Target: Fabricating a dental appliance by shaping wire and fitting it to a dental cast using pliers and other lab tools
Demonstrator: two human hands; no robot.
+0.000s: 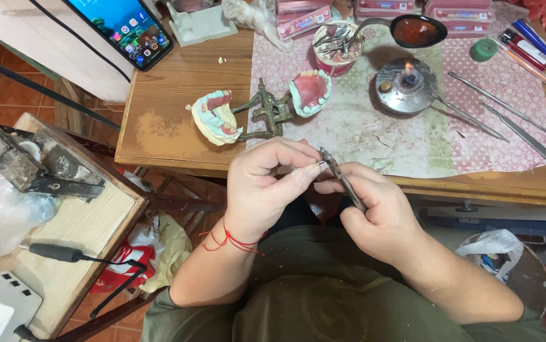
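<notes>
Left hand: my left hand (266,187) is curled almost shut, and my thumb and fingers pinch a thin, short silver wire (308,166). A red string is tied around my wrist.
Right hand: my right hand (374,212) is closed around the dark handles of small metal pliers (339,174).
Wire: the wire sits between my two hands, in front of the table edge, and the pliers' tips touch its end.
Teeth model: a metal hinged frame with pink and white false teeth (263,107) lies open on the brown wooden table (171,126), just past my hands.
Burner: a small round metal burner with a tiny flame (406,85) stands on the pink and green patterned cloth (361,136).
Spoon: a big spoon of red wax (412,30) rests behind the burner.
Boxes: flat pink boxes with labels (374,9) line the far edge of the table.
Cup: a round cup full of metal tools (336,47) stands near the boxes.
Phone: a black phone with a lit blue screen (127,28) lies at the far left.
</notes>
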